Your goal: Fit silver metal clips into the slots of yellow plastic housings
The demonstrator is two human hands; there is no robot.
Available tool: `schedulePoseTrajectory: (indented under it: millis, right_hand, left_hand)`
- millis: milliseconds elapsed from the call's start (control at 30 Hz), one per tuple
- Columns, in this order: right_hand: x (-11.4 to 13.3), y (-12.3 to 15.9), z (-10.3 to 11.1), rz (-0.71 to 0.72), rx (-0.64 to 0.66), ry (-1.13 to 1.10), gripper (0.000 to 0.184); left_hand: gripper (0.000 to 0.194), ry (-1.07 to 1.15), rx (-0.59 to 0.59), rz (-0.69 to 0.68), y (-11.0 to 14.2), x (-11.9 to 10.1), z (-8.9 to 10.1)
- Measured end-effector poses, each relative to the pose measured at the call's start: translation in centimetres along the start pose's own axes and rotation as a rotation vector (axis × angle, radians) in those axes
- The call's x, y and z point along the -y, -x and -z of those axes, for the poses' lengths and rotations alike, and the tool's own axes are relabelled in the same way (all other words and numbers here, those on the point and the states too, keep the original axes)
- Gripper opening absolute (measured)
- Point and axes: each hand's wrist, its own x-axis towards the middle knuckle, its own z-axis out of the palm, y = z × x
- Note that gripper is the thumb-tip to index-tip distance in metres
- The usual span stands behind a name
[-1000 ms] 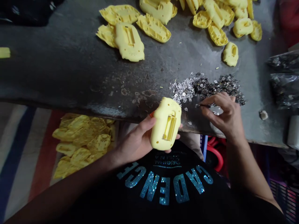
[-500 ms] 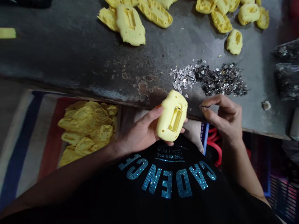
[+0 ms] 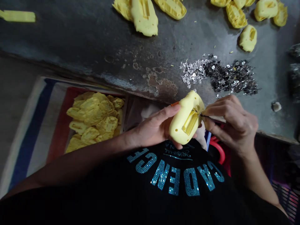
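Note:
My left hand (image 3: pixel 161 125) is closed around a yellow plastic shell (image 3: pixel 180 126), its slotted side turned up towards me. A rectangular recess, like a battery slot, runs along the shell's middle. My right hand (image 3: pixel 232 122) pinches a small dark metal piece (image 3: pixel 202 115) at the shell's right edge, near the upper end of the slot. How far the piece reaches into the slot I cannot tell. Just beyond my hands, a pile of small metal plates (image 3: pixel 232 76), shiny at the left and dark at the right, lies on the grey worktable (image 3: pixel 89 56).
Several more yellow shells (image 3: pixel 146 18) lie along the far side of the table. Left of me, a box holds stacked yellow shells (image 3: pixel 93 115) beside a striped sheet (image 3: pixel 35 125). At far left lies a yellow strip (image 3: pixel 20 16). A small white lump (image 3: pixel 276 106) sits at the right.
My right hand has moved left with the pinched metal piece, from beside the pile to the shell. The shell has tilted somewhat in my left hand. The whole view has shifted a little.

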Motion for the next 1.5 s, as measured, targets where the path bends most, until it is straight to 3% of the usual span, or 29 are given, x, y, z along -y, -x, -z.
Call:
schedulePoseTrajectory:
  millis: [133,267,433,600,800,900,1033,1167,1267,1433,1500]
  right_hand:
    - [0.3,-0.5,0.6,0.091,0.050,0.122,0.025]
    - [0.7,-1.0,0.7,0.148,0.086,0.201,0.024]
    - [1.2,-1.3,0.8,0.145,0.161,0.259,0.023]
    - [1.4,-1.1,0.7,0.108,0.138,0.259,0.033]
    - [1.7,0.6,-0.1,-0.022,-0.016,0.150,0.037]
    - [1.6,0.9,-0.5,-0.078,-0.110,0.096,0.034]
    - [0.8,0.2,-0.9,-0.251,-0.022,-0.096,0.043]
    - [0.3,-0.6,-1.7,-0.301,0.066,-0.245,0.054]
    - [0.6,-1.0,-3.0,-0.246,-0.004,-0.266,0.055]
    - [1.3,-3.0,-5.4,-0.067,-0.144,-0.218,0.060]
    - [1.9,-4.4,-6.0,0.003,-0.161,-0.191,0.061]
  left_hand:
    - [0.075,-0.050,0.007,-0.005,0.0,0.1,-0.2]
    - [0.064,-0.055,-0.004,-0.003,0.0,0.1,-0.4]
    - [0.053,-0.031,0.006,-0.019,0.0,0.1,-0.4]
    - [0.062,-0.025,-0.071,0.012,0.0,0.2,-0.4]
    - [0.072,-0.018,-0.010,0.005,0.0,0.2,0.2]
    - [0.079,-0.036,-0.034,-0.029,0.1,0.4,0.1]
    - [0.086,-0.139,-0.146,-0.148,0.6,0.6,-0.9]
    - [0.073,-0.269,-0.172,-0.276,1.5,0.7,-1.7]
    - [0.068,-0.404,-0.197,-0.371,2.9,0.8,-1.3]
    - [0.065,-0.625,-0.323,-0.367,5.6,1.2,1.5]
    - [0.060,-0.668,-0.374,-0.427,6.3,1.0,2.4]
